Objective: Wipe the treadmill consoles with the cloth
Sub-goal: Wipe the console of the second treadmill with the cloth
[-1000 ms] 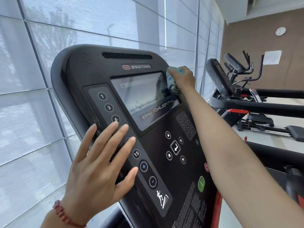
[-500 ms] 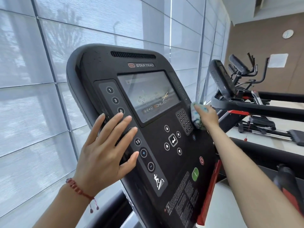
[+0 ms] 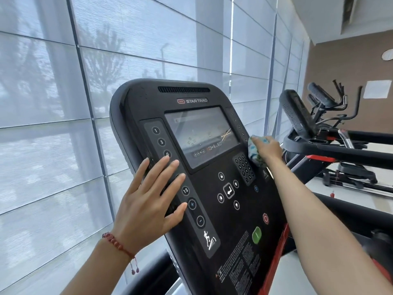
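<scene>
A black Star Trac treadmill console (image 3: 212, 211) fills the middle of the view, with a screen (image 3: 202, 135) and button panels. My right hand (image 3: 268, 148) presses a bunched light cloth with blue-green marks (image 3: 255, 154) against the console's right edge, beside the number keypad. My left hand (image 3: 148, 201) lies flat with fingers spread on the left button strip, holding nothing. A red cord bracelet is on that wrist.
A second treadmill console (image 3: 294, 113) stands to the right, with its black handrail (image 3: 340, 154) and more exercise machines (image 3: 331, 103) behind it. Window blinds (image 3: 63, 124) cover the wall at left. A brown wall with a clock (image 3: 388, 54) is at far right.
My right hand with the cloth slid from the screen's upper right corner down the console's right edge, then moved up slightly. My left hand stayed on the left button strip.
</scene>
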### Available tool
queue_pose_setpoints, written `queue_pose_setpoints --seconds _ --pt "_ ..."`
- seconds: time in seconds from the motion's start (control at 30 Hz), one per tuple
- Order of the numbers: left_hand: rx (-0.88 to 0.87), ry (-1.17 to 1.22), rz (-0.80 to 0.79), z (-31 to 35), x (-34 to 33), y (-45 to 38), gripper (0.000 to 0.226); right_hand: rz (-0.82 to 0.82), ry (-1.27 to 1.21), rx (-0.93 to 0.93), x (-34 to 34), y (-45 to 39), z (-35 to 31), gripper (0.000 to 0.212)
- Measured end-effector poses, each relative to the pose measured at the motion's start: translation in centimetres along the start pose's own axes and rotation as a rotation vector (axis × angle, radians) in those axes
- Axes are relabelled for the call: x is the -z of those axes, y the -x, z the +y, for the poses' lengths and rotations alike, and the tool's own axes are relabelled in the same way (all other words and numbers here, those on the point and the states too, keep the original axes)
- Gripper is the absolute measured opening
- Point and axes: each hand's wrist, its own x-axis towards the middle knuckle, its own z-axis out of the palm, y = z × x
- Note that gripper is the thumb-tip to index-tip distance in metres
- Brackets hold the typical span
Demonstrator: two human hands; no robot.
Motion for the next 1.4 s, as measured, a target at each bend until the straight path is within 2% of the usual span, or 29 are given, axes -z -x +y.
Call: queue_pose_setpoints --seconds 0.47,0.8,1.13,1.3,1.4 --pt "-0.004 0.026 0.015 -0.4 -0.6 0.2 0.047 -0.082 0.022 0.318 -4.9 -1.5 -12.9 0.04" --pt "0.008 0.048 0.067 -0.2 -0.9 0.0 0.048 -0.159 0.035 0.546 -6.1 3.2 -14.5 0.034" --pt "0.012 -0.005 0.012 0.0 -0.5 -0.2 0.05 -0.242 -0.009 0.749 -7.1 9.8 -17.2 0.029" --pt "0.074 -0.081 -0.029 0.9 0.3 0.3 0.043 -0.282 0.01 0.779 -6.7 11.6 -17.7 0.03" --pt "0.133 -0.098 -0.054 1.8 1.5 1.1 0.045 -0.377 0.032 0.789 -5.7 12.6 -17.7 0.031"
